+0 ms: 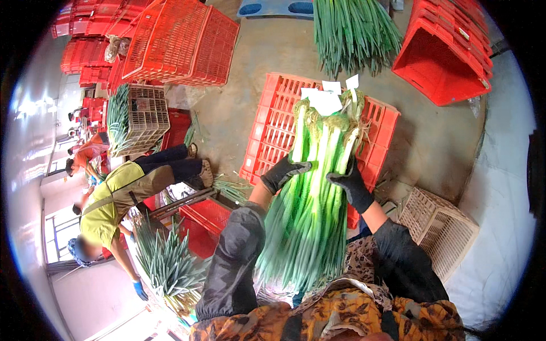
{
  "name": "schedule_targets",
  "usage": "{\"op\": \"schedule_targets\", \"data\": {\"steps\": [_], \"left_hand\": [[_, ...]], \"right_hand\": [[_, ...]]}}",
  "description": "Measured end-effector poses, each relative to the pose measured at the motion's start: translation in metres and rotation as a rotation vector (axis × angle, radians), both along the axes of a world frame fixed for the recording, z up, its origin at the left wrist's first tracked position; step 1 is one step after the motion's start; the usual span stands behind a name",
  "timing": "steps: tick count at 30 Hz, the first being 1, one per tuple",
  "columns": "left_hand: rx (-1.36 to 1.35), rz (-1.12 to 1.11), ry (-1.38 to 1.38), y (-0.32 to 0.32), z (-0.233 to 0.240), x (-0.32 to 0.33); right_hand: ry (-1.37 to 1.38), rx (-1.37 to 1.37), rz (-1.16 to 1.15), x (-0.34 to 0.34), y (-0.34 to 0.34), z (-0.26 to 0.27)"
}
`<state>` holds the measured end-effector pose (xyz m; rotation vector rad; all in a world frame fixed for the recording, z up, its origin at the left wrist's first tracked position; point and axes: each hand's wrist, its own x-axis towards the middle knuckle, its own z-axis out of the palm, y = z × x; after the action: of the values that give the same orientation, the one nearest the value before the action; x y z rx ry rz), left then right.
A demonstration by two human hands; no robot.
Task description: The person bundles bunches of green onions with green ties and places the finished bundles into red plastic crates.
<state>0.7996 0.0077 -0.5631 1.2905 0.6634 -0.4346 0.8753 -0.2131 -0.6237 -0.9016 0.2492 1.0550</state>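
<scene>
A large armful of green onions (318,192) lies between my two dark-gloved hands, roots pointing away from me and green leaves hanging toward my body. My left hand (286,172) grips the pale stalks from the left side, its thumb across them. From the right side, my right hand (352,184) presses and holds the same stalks. White paper tags (325,102) stick up at the root ends; several bundles seem to be gathered together. Beneath and behind the roots is an upturned or closed-looking red plastic crate (275,123), partly hidden by the onions.
More green onions (354,34) lie on the floor ahead. Red crates (443,64) are stacked at the upper right and more crates (183,42) at the upper left. A pale crate (439,230) stands at the right. On the left, a co-worker (106,187) bends beside leafy onions (170,260).
</scene>
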Motion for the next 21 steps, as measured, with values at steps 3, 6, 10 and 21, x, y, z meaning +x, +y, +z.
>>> {"op": "schedule_targets", "data": {"steps": [3,6,10,21], "left_hand": [[-0.005,-0.019,0.006,-0.005,0.002,-0.017],[-0.072,0.079,0.076,-0.018,0.023,-0.039],[0.075,0.177,0.015,-0.044,0.101,-0.089],[-0.254,0.209,0.501,-0.074,0.181,-0.359]], "right_hand": [[0.301,0.038,-0.051,0.003,-0.009,-0.003],[0.010,0.000,0.092,-0.017,-0.019,0.035],[-0.351,-0.004,0.213,-0.080,-0.019,0.051],[0.400,0.115,0.255,-0.382,-0.045,0.123]]}}
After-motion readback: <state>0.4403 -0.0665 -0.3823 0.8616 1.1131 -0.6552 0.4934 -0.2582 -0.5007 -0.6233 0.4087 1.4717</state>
